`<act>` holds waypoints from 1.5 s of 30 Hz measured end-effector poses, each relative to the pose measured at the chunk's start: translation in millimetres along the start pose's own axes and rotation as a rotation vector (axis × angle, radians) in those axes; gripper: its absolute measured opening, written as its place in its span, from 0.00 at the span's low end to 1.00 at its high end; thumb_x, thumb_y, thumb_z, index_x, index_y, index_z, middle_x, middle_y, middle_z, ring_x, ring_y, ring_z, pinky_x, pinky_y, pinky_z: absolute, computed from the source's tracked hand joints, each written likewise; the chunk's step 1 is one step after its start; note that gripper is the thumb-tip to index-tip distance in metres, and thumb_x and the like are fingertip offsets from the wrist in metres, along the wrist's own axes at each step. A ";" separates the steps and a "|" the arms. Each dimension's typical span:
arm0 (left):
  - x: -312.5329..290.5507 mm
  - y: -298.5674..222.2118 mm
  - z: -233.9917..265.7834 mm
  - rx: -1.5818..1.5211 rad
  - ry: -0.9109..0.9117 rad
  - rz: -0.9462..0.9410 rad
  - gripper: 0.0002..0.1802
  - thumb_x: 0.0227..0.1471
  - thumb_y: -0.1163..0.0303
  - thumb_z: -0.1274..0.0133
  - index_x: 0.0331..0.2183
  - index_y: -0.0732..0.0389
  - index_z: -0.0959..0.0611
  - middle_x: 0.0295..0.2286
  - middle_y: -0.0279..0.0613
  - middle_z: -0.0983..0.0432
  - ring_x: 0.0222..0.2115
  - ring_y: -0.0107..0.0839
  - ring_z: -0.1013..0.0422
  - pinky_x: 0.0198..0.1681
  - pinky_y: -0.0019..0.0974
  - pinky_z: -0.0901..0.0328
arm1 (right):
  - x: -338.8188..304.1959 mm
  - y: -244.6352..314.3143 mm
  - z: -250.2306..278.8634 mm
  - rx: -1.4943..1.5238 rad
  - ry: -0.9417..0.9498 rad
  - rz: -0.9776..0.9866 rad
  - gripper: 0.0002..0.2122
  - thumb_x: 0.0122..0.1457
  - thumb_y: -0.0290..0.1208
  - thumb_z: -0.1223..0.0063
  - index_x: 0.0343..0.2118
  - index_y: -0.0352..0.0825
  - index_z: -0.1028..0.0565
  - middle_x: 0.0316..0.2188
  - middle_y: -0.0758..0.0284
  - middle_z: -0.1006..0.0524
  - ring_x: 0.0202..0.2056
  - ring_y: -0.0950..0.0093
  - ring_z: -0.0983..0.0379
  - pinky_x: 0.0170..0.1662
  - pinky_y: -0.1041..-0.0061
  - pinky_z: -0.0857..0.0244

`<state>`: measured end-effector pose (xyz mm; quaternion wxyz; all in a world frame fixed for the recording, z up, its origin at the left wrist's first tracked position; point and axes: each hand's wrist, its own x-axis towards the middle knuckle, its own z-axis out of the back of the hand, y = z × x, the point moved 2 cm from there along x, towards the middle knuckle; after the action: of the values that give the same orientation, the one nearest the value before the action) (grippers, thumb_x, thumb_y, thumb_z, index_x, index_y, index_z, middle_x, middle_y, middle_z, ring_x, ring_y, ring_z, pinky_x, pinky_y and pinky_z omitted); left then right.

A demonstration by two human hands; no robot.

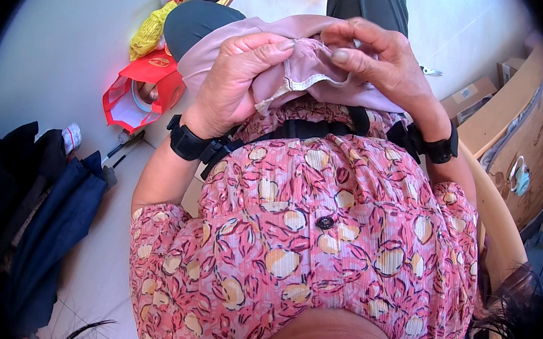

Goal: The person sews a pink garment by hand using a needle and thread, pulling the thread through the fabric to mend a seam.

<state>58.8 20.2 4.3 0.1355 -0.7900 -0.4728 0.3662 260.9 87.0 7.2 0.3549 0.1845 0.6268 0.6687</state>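
Note:
A mauve-pink piece of cloth, seemingly a garment, lies across my lap and knees. Its gathered edge carries a white seam strip. My left hand pinches this edge between thumb and curled fingers, the thumb lying on top. Across from it, my right hand is bent over the same edge, thumb and forefinger close together at the cloth. A small whitish spot shows among the right fingers; what it is I cannot make out. Both wrists wear black straps.
On the floor at left stand a red paper bag with something round inside and a yellow plastic bag. Dark clothes lie nearer. Small clippers and cardboard boxes are at right, beside a wooden-framed seat.

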 end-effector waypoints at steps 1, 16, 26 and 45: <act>0.2 -1.1 0.3 0.003 -0.004 -0.007 0.08 0.52 0.75 0.50 0.34 0.69 0.21 0.31 0.40 0.24 0.33 0.23 0.28 0.38 0.26 0.32 | 1.1 3.0 2.7 -0.220 -0.087 0.163 0.16 0.55 0.33 0.46 0.44 0.30 0.27 0.40 0.66 0.27 0.39 0.75 0.29 0.43 0.79 0.36; -2.9 -2.4 -0.6 0.139 0.031 -0.035 0.10 0.52 0.74 0.49 0.36 0.70 0.21 0.29 0.37 0.24 0.29 0.20 0.29 0.34 0.23 0.34 | -0.2 42.2 -19.3 -0.565 -0.275 0.773 0.12 0.41 0.19 0.41 0.32 0.30 0.24 0.27 0.63 0.27 0.27 0.68 0.30 0.27 0.74 0.36; 1.2 6.1 -17.3 0.433 0.108 -0.018 0.09 0.48 0.77 0.44 0.35 0.67 0.19 0.27 0.29 0.25 0.27 0.14 0.33 0.30 0.19 0.36 | 6.4 41.6 -12.2 -0.432 -0.249 0.620 0.02 0.51 0.20 0.48 0.28 0.28 0.28 0.25 0.63 0.27 0.25 0.70 0.31 0.27 0.77 0.37; -10.2 6.3 30.9 0.286 0.056 0.019 0.17 0.55 0.72 0.52 0.45 0.73 0.27 0.38 0.45 0.25 0.36 0.26 0.27 0.41 0.28 0.31 | -78.8 30.5 125.8 -0.256 -0.773 0.131 0.04 0.58 0.17 0.63 0.35 0.24 0.35 0.23 0.73 0.35 0.24 0.85 0.41 0.30 0.89 0.46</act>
<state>38.1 4.3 -16.1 0.2563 -0.7771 -0.4043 0.4086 394.1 121.5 70.8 0.5410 0.4157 0.3462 0.6439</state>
